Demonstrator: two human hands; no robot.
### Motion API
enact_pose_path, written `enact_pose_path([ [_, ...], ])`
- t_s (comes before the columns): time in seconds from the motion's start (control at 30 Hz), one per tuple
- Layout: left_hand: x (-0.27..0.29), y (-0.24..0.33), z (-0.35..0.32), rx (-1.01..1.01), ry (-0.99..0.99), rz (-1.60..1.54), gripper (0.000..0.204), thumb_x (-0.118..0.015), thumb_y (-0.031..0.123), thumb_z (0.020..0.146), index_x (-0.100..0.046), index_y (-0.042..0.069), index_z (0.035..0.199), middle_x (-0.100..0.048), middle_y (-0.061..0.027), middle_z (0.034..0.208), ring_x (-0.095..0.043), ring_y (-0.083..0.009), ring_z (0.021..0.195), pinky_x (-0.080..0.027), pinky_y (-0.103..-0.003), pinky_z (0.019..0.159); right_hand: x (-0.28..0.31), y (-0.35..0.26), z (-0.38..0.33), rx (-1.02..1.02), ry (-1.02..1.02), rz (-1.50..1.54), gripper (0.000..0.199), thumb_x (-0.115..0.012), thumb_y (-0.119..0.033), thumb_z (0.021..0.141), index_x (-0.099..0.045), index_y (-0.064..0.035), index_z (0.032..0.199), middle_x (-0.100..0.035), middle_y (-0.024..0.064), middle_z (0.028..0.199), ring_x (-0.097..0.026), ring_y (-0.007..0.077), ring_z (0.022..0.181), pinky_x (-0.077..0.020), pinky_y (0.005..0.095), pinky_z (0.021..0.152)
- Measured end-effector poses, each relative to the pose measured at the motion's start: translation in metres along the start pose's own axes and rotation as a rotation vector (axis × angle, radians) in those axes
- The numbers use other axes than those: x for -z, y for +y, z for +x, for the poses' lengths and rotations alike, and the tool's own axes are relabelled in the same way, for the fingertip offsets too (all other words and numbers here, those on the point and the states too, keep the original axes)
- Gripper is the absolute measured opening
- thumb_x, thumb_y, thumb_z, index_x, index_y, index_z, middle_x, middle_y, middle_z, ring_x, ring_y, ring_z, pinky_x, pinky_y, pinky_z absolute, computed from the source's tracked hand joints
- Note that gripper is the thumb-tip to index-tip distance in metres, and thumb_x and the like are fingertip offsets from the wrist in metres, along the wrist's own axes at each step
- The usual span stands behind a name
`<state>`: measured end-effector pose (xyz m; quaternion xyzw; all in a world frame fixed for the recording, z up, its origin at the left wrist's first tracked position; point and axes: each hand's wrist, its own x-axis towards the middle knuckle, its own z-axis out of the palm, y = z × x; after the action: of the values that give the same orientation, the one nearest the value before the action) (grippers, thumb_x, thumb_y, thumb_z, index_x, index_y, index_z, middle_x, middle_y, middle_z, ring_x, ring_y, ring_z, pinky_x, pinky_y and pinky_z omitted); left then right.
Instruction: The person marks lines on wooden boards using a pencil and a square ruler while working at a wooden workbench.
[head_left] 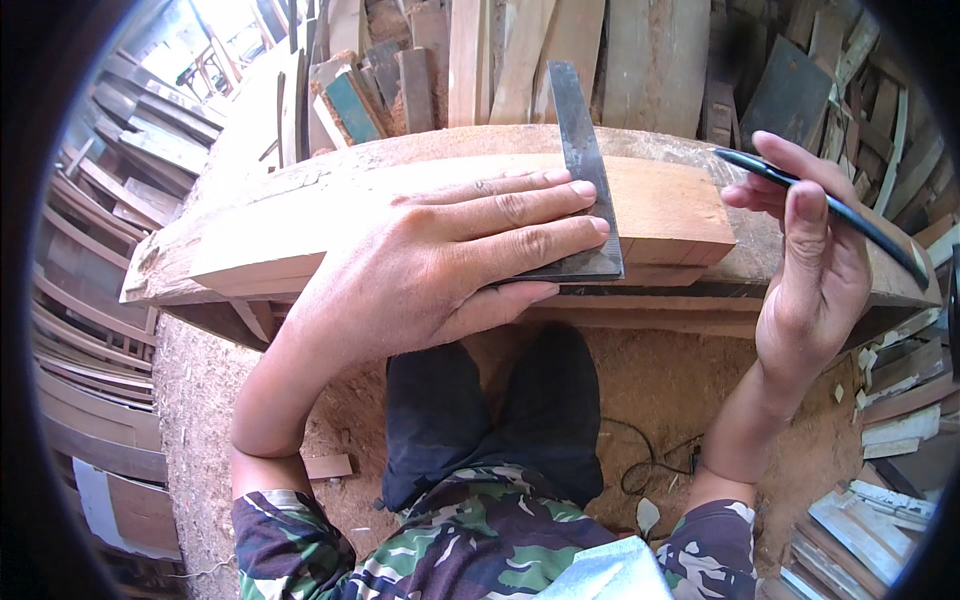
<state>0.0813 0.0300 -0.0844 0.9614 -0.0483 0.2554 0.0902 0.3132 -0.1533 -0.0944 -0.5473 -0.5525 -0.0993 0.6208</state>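
A pale wooden board (670, 205) lies across a thick, rough workbench slab (230, 215). A dark metal try square (583, 160) rests on the board, its blade running away from me. My left hand (450, 265) presses flat on the square's lower part and the board, fingers spread to the right. My right hand (815, 260) is raised just right of the board's end and holds a dark blue pen (830, 208) between thumb and fingers, its tip pointing left toward the board.
Upright planks and offcuts (560, 50) lean behind the bench. Stacked timber (90, 330) fills the left side and scrap wood (890, 470) the right. Sawdust covers the floor (200, 400), where a black cable (650, 465) lies near my legs.
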Motion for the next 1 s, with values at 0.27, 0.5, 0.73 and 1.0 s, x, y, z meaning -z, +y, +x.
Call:
enact_pose_path([
  [0.27, 0.001, 0.003, 0.001, 0.03, -0.006, -0.026, 0.051, -0.08, 0.021, 0.092, -0.075, 0.012, 0.142, -0.071, -0.0123, 0.148, -0.066, -0.0361, 0.138, -0.055, -0.049, 0.116, -0.029, -0.024, 0.007, -0.191, -0.174, -0.015, 0.019, -0.07, -0.021, 0.111, -0.073, -0.0015, 0.111, -0.07, 0.0021, 0.092, -0.065, 0.0072, 0.081, -0.0535, 0.0224, 0.077],
  [0.5, 0.002, 0.006, 0.003, 0.033, 0.002, -0.037, 0.05, -0.08, 0.019, 0.092, -0.076, 0.012, 0.141, -0.071, -0.0122, 0.147, -0.067, -0.0363, 0.137, -0.055, -0.049, 0.115, -0.033, -0.02, 0.009, -0.15, -0.206, -0.013, 0.017, -0.071, -0.015, 0.109, -0.074, 0.001, 0.11, -0.071, 0.0012, 0.096, -0.064, 0.0059, 0.083, -0.0527, 0.0222, 0.078],
  [0.73, 0.001, 0.005, 0.002, 0.022, 0.007, -0.012, 0.051, -0.08, 0.02, 0.091, -0.076, 0.012, 0.141, -0.071, -0.0128, 0.147, -0.067, -0.0369, 0.137, -0.055, -0.049, 0.115, -0.024, -0.037, 0.005, -0.113, -0.273, -0.115, 0.014, -0.072, -0.013, 0.108, -0.074, 0.0009, 0.108, -0.072, 0.0031, 0.098, -0.066, 0.0088, 0.085, -0.0526, 0.023, 0.079],
  [1.0, -0.003, 0.004, 0.002, 0.021, 0.033, -0.027, 0.048, -0.079, 0.019, 0.092, -0.077, 0.013, 0.14, -0.073, -0.0126, 0.145, -0.068, -0.0366, 0.136, -0.055, -0.049, 0.115, -0.011, -0.021, 0.008, -0.089, -0.137, 0.053, 0.024, -0.065, -0.025, 0.113, -0.07, -0.0013, 0.108, -0.072, 0.0043, 0.1, -0.072, 0.0112, 0.089, -0.0604, 0.0258, 0.084],
])
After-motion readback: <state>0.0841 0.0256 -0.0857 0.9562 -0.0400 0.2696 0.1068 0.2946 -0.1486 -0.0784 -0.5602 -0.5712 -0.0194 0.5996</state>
